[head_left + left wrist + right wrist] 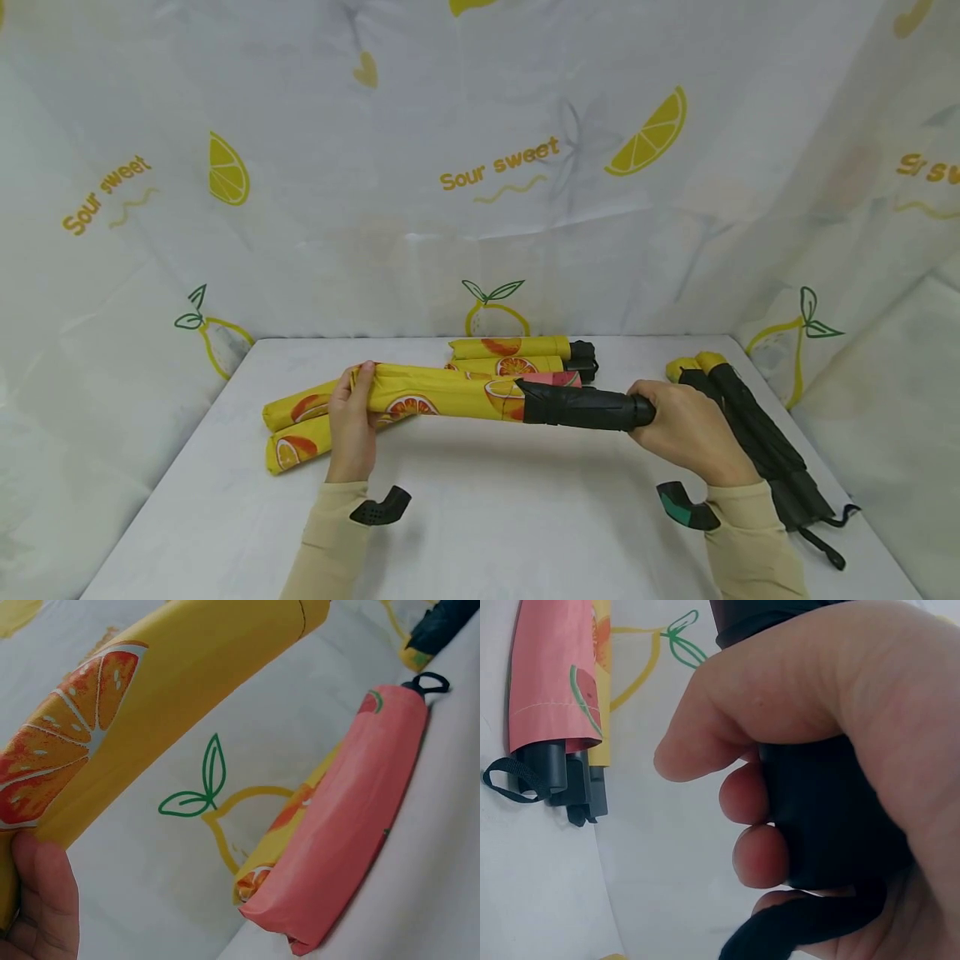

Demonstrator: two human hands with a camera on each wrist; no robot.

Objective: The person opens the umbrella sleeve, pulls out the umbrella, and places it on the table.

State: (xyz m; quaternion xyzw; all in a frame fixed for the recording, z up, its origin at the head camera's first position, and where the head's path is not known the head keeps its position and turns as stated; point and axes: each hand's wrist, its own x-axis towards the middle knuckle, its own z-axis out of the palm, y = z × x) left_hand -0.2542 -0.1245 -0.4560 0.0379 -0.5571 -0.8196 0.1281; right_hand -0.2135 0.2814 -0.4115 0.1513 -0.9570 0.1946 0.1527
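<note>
A folded umbrella (577,406) with a black lower part is held level above the table, its far part inside a yellow sleeve (442,392) printed with orange slices. My left hand (352,429) grips the sleeve's left end. Around the black handle (832,817) at the other end curl the fingers of my right hand (686,425). From that handle hangs a black wrist strap (780,926), seen in the right wrist view. Behind the held umbrella lies a pink-sleeved umbrella (352,817), mostly hidden in the head view.
Beside the pink one lie yellow-sleeved umbrellas (510,347) with black ends at the table's back. Two yellow orange-print sleeves (300,446) rest at the left, partly behind my left hand. Two black umbrellas (757,425) with yellow tips lie at the right. A lemon-print cloth (375,250) rises behind the white table (495,517).
</note>
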